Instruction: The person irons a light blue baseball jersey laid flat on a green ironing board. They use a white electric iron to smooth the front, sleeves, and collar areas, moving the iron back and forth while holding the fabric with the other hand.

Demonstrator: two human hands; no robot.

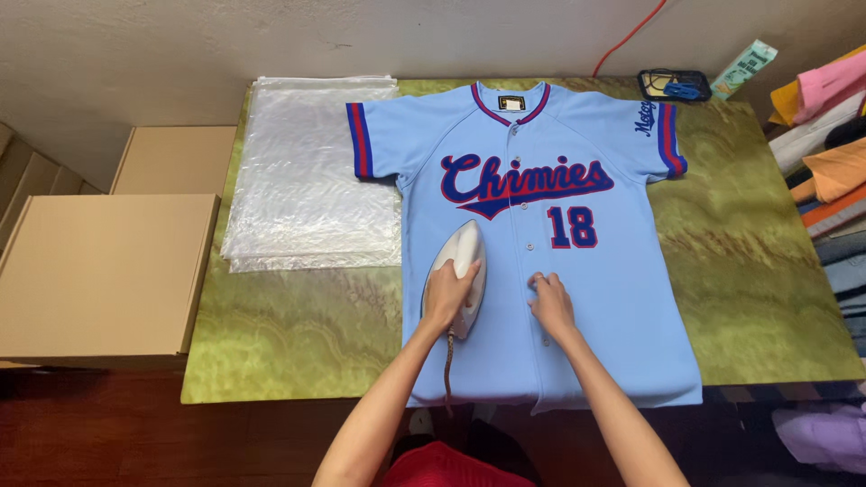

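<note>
- Light-blue cloth covers the middle of the table (767,271): a short-sleeved baseball jersey (613,298) lies flat, front up, collar toward the far edge and hem hanging just over the near edge.
- Dark blue and red trim runs round the collar and sleeve ends, and a row of small buttons runs down the front.
- The left hand (446,298) is closed around the handle of a white iron (462,261), which sits on the jersey left of the button row, its tip pointing toward the far edge.
- A braided cord (447,370) runs from the back of the iron down past the near edge.
- The right hand (550,302) lies palm down on the cloth just right of the iron, fingers bent and pressing on the button row; it grips nothing.
- Clear plastic bags (311,171) lie stacked at the far left corner, touching the jersey's left sleeve.
- Cardboard boxes (99,271) stand beyond the left edge.
- Folded clothes (830,153) in several colours are piled past the right edge.
</note>
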